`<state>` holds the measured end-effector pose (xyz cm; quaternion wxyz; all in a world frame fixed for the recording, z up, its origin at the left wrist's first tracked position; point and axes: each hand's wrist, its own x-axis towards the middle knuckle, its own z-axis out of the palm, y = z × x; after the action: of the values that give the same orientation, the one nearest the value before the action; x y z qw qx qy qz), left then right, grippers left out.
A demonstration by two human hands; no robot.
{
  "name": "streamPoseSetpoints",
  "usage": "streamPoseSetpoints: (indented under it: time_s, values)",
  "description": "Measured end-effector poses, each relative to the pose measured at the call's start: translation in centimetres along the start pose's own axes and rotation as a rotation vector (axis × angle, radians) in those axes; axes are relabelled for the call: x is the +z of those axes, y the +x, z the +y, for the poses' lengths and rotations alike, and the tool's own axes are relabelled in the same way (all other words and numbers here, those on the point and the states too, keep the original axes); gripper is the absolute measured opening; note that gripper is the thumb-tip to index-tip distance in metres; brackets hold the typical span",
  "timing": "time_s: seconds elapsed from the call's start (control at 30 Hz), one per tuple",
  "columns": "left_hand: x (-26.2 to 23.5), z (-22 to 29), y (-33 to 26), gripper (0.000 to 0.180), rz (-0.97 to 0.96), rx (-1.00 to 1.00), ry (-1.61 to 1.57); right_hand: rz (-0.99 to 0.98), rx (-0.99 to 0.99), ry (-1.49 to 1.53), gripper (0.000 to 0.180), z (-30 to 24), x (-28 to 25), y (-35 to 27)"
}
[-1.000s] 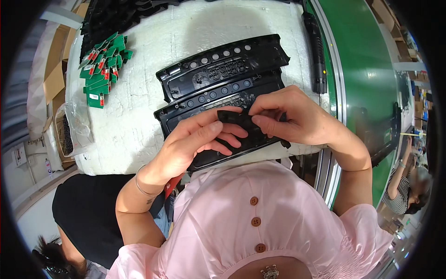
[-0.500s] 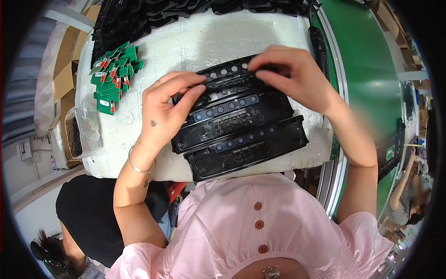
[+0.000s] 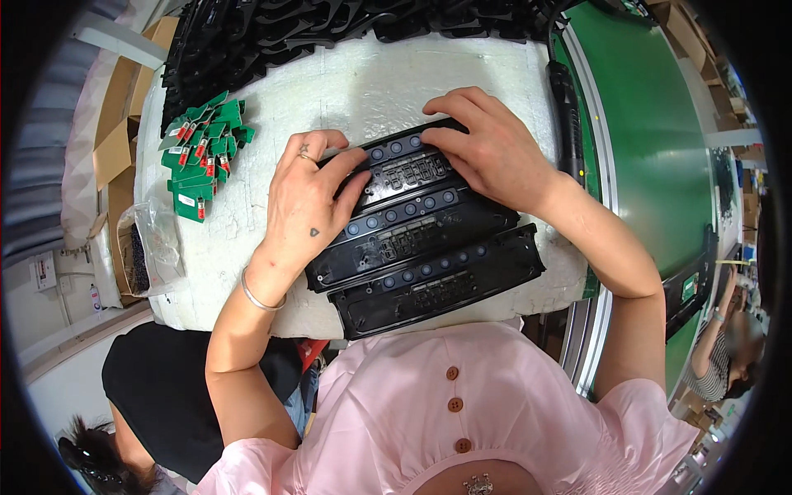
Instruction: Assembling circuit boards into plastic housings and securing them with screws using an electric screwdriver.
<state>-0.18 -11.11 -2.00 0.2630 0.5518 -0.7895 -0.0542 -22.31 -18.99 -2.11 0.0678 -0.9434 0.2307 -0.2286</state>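
Three black plastic panels lie overlapping like steps in front of me, each with a row of round buttons and digit-shaped openings. On the far panel point(image 3: 404, 172), my left hand point(image 3: 309, 194) grips the left end, thumb and index finger near the button strip point(image 3: 394, 148). Over its right end, my right hand point(image 3: 495, 153) is closed, with fingertips at the end of the strip and one finger reaching past the far edge. My fingers cover both ends of this panel. The middle panel point(image 3: 462, 221) and the near panel point(image 3: 495, 268) lie untouched, closer to my body.
A heap of green circuit boards point(image 3: 198, 161) with red parts lies left on the white padded table point(image 3: 272, 107). Black plastic parts point(image 3: 289, 33) are piled along the far side. A clear plastic bag point(image 3: 157, 247) hangs at the left edge; a green surface point(image 3: 652, 148) runs along the right.
The far panel's buttons have turned from bright to dark, and the panel sits at a different tilt. My right hand has shifted left, its fingers now on the strip's end. My left hand has turned slightly.
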Motion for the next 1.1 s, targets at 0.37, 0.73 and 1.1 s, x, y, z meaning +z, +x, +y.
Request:
streamPoseSetpoints:
  time_s: [0.37, 0.73, 1.1]
  values:
    - [1.0, -0.8, 1.4, 0.018, -0.109, 0.065, -0.098, -0.111, 0.082, 0.078, 0.021, 0.4, 0.8, -0.2]
    - [0.8, -1.4, 1.2, 0.019, -0.160, 0.043, -0.190, -0.115, 0.136, 0.106, 0.023, 1.6, -0.8, -2.1]
    - [-1.7, -1.6, -2.5, 0.040, 0.013, -0.221, -0.214, 0.148, 0.459, 0.460, 0.030, 1.8, -2.0, -3.8]
